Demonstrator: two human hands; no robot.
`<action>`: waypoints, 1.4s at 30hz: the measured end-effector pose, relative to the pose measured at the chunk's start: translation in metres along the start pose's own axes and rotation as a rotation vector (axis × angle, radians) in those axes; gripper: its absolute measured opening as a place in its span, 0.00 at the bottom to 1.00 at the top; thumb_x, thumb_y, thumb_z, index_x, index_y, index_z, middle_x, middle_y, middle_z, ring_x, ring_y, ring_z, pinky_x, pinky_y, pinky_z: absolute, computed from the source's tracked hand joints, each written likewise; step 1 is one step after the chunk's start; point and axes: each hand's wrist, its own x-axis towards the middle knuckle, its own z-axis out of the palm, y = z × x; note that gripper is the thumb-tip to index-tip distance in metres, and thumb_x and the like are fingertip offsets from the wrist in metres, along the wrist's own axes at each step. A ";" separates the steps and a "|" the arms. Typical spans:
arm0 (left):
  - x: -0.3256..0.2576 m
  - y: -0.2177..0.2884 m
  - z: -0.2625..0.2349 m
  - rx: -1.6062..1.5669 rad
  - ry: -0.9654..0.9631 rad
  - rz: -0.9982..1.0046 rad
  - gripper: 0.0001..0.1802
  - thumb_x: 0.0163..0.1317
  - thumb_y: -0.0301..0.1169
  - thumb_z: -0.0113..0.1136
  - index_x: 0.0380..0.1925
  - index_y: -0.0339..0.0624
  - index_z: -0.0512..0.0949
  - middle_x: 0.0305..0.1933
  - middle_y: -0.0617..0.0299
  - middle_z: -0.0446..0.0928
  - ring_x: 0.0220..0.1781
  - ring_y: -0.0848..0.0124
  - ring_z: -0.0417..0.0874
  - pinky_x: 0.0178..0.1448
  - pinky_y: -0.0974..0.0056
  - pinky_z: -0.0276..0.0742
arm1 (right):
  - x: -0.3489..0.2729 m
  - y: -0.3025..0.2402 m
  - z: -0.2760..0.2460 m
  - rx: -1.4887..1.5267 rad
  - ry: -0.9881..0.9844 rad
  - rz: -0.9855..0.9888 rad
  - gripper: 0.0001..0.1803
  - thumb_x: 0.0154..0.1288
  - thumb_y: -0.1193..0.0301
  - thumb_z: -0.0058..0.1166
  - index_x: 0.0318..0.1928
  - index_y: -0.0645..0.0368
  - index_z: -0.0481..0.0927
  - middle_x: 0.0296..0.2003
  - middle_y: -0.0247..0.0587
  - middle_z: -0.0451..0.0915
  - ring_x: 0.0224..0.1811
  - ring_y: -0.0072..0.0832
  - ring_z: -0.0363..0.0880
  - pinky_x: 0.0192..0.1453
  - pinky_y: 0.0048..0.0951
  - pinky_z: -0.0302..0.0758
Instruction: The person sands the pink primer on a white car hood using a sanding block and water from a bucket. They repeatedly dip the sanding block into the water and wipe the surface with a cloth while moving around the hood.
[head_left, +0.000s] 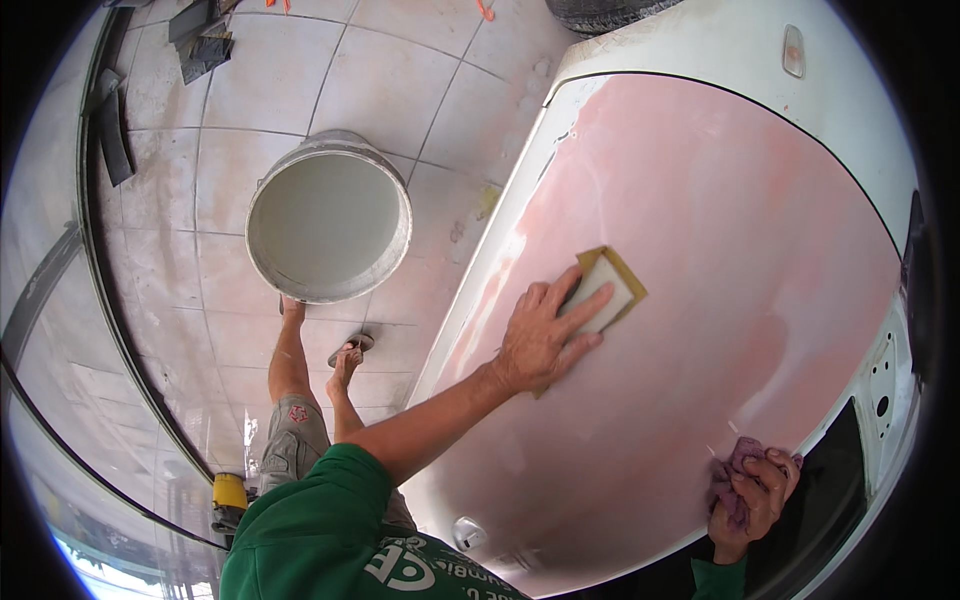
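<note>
My left hand (545, 335) is closed over a pale sanding block (606, 290) with yellow-brown sandpaper around it. The block lies against a white car door (690, 240) covered with patchy pink primer or filler, near the middle of the panel. Some white shows along the door's left edge. My right hand (752, 500) grips a bunched purple cloth (735, 492) at the door's lower right border, near the window opening. Part of the cloth is hidden behind the fingers.
A round bucket (330, 222) of cloudy liquid stands on the tiled floor (270, 75), close by my feet. Dark strips (113, 130) lie at the left, beside a glossy surface with black trim. A tyre (610, 12) shows at the top, and a yellow-and-black object (229, 492) sits lower left.
</note>
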 end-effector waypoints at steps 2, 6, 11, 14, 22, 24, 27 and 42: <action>-0.073 0.016 0.015 0.017 -0.061 0.130 0.34 0.75 0.49 0.63 0.79 0.59 0.73 0.81 0.41 0.62 0.60 0.45 0.71 0.72 0.46 0.68 | -0.003 0.001 0.002 -0.007 0.002 -0.001 0.13 0.51 0.64 0.61 0.40 0.50 0.84 0.45 0.40 0.83 0.61 0.52 0.75 0.68 0.62 0.70; 0.008 -0.044 0.000 0.025 0.076 0.080 0.35 0.76 0.44 0.61 0.81 0.54 0.69 0.80 0.39 0.63 0.56 0.44 0.72 0.70 0.48 0.69 | 0.006 -0.004 -0.001 0.006 0.023 -0.031 0.15 0.48 0.69 0.58 0.40 0.52 0.83 0.44 0.41 0.83 0.59 0.53 0.76 0.68 0.62 0.71; 0.094 -0.088 -0.019 -0.062 0.109 -0.305 0.37 0.79 0.56 0.51 0.84 0.64 0.63 0.82 0.40 0.63 0.69 0.38 0.71 0.77 0.44 0.69 | 0.011 -0.002 0.010 0.015 0.115 -0.082 0.17 0.44 0.74 0.56 0.40 0.55 0.82 0.44 0.43 0.84 0.57 0.54 0.79 0.70 0.63 0.69; -0.061 -0.090 0.017 -0.055 0.076 -0.310 0.36 0.81 0.52 0.51 0.84 0.60 0.62 0.81 0.36 0.62 0.68 0.35 0.72 0.77 0.42 0.68 | 0.013 -0.008 0.014 0.022 0.125 -0.073 0.19 0.41 0.79 0.56 0.39 0.56 0.83 0.44 0.43 0.84 0.56 0.53 0.80 0.71 0.62 0.68; -0.273 -0.053 0.085 -0.060 0.170 -0.706 0.38 0.81 0.53 0.49 0.85 0.51 0.60 0.74 0.34 0.70 0.72 0.37 0.72 0.78 0.43 0.67 | 0.017 -0.013 0.015 0.180 0.235 -0.176 0.20 0.42 0.83 0.55 0.41 0.58 0.84 0.43 0.43 0.85 0.53 0.48 0.82 0.66 0.50 0.75; -0.164 -0.024 0.056 0.020 0.152 -0.498 0.37 0.82 0.55 0.48 0.83 0.51 0.64 0.71 0.34 0.72 0.70 0.37 0.73 0.76 0.44 0.69 | 0.011 -0.011 0.018 0.185 0.270 -0.181 0.19 0.44 0.83 0.57 0.41 0.59 0.85 0.43 0.42 0.86 0.54 0.46 0.83 0.66 0.46 0.77; -0.051 0.032 -0.007 -0.328 0.140 -0.031 0.39 0.84 0.56 0.46 0.85 0.51 0.58 0.75 0.40 0.71 0.77 0.51 0.73 0.80 0.54 0.66 | 0.021 -0.016 0.019 0.201 0.349 -0.204 0.18 0.50 0.82 0.58 0.43 0.59 0.88 0.45 0.40 0.88 0.55 0.42 0.83 0.66 0.40 0.79; -0.386 -0.064 -0.220 -0.664 0.697 -0.667 0.27 0.74 0.58 0.61 0.52 0.44 0.81 0.42 0.61 0.84 0.39 0.74 0.81 0.41 0.66 0.79 | 0.044 -0.071 0.017 -0.220 0.036 0.290 0.18 0.75 0.56 0.57 0.48 0.54 0.92 0.45 0.45 0.92 0.56 0.41 0.88 0.88 0.55 0.52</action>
